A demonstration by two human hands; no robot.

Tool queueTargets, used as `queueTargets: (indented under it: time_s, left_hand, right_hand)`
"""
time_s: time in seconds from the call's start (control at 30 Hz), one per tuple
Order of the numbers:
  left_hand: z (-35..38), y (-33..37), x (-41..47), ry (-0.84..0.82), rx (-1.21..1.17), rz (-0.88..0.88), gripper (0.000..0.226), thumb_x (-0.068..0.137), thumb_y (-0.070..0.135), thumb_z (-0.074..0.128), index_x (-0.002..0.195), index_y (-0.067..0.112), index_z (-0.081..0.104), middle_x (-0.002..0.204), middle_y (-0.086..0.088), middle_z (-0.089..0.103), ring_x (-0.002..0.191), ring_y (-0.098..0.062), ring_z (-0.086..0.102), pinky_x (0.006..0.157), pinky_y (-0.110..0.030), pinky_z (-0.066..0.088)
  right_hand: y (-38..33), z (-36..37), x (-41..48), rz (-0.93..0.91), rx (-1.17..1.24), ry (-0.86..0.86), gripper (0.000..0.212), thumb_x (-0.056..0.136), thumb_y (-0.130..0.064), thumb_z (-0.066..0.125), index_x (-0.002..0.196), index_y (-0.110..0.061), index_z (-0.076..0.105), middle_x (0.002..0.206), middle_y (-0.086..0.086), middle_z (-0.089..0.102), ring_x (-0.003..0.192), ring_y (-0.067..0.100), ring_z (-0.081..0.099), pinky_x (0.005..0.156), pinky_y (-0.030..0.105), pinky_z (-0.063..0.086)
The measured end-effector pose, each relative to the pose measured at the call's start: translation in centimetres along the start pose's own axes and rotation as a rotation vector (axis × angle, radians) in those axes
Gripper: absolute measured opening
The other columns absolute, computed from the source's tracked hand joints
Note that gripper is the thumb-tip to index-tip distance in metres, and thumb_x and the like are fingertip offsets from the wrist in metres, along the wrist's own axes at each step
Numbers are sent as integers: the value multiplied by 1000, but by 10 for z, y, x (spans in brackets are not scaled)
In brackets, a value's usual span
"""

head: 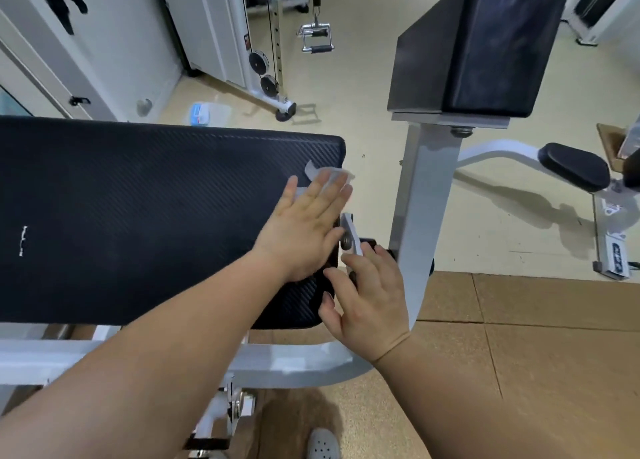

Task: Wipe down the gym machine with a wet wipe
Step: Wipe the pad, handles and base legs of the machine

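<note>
A wide black padded seat (138, 216) of the gym machine fills the left half of the view, on a white metal frame (422, 209). My left hand (304, 226) lies flat with straight fingers on the pad's right end and presses a white wet wipe (323, 172) against it; the wipe shows past my fingertips. My right hand (369, 302) rests at the pad's right edge, its fingers lightly bent against the edge and a small white metal bracket (349, 233).
A black angled pad (491, 46) stands on the white post at upper right. A smaller black pad (575, 167) sits on a curved arm at right. A cable machine with a chrome handle (317, 37) stands behind. A wipes packet (201, 113) lies on the floor.
</note>
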State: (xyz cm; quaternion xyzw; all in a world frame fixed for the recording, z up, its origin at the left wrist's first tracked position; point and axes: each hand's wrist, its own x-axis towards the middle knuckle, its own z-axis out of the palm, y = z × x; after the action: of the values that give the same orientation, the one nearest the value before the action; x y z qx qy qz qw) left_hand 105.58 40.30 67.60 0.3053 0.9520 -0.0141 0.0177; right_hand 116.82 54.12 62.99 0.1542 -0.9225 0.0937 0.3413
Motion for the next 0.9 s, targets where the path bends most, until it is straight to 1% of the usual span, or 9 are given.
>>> queueTargets:
  time_s: [0.07,0.2,0.3,0.4,0.53,0.63,0.73,0.83,0.9]
  left_hand:
    - [-4,-28,-2,15,-12,-74,65,103,46,10,156,27,-25,161,8,-35,148,-11,-33,122,-54,-19]
    - [-17,-58,19,54,-29,-259,69,105,47,14,160,21,-20,167,2,-30,154,-20,-26,123,-59,-13]
    - [-4,-36,10,58,-14,-155,71,105,48,15,160,18,-18,168,-3,-27,155,-24,-23,123,-62,-9]
    - [34,-10,-38,63,-44,-16,71,105,47,20,161,17,-11,170,-2,-19,158,-24,-15,124,-62,-5]
    - [75,16,-106,-12,-27,54,71,104,48,20,163,13,-1,172,-5,-11,159,-27,-10,124,-63,11]
    - [82,29,-136,-114,45,114,71,104,49,19,163,13,3,171,-7,-14,157,-29,-18,125,-61,3]
    - [79,38,-154,-224,90,179,71,107,48,18,160,16,-17,164,-4,-32,150,-28,-35,123,-59,-12]
    - [73,43,-171,-279,101,202,69,108,47,17,159,17,-20,163,-1,-34,150,-25,-35,123,-56,-14]
    - [72,42,-192,-331,92,182,68,109,47,13,158,17,-22,162,0,-35,151,-23,-34,123,-55,-15]
  right_hand:
    - [0,2,-1,6,3,20,27,74,-26,76,98,-13,78,117,7,50,117,38,53,111,55,42]
    - [0,3,-2,2,-8,23,26,74,-26,75,97,-13,79,116,7,49,117,37,52,115,52,37]
    - [1,2,-2,-15,-15,20,26,74,-26,75,96,-13,78,116,7,48,116,37,52,114,52,38]
    - [1,3,-2,-14,-8,19,24,76,-25,72,95,-12,77,116,7,48,115,38,53,111,55,42]
    - [1,3,-1,-8,6,30,22,82,-25,67,97,-11,75,114,8,47,112,39,53,110,56,41]
    - [2,2,-2,-19,10,24,22,84,-26,69,97,-10,75,113,9,46,107,38,54,110,56,41]
    - [1,-3,-2,10,7,-34,25,82,-24,65,101,-10,73,113,12,51,107,41,56,110,57,41]
    - [-6,-14,1,54,14,-121,27,80,-22,68,102,-8,71,112,18,60,110,43,57,112,57,38]
    - [-16,-23,3,122,30,-185,31,79,-23,70,106,-9,69,121,19,58,121,45,53,116,60,32]
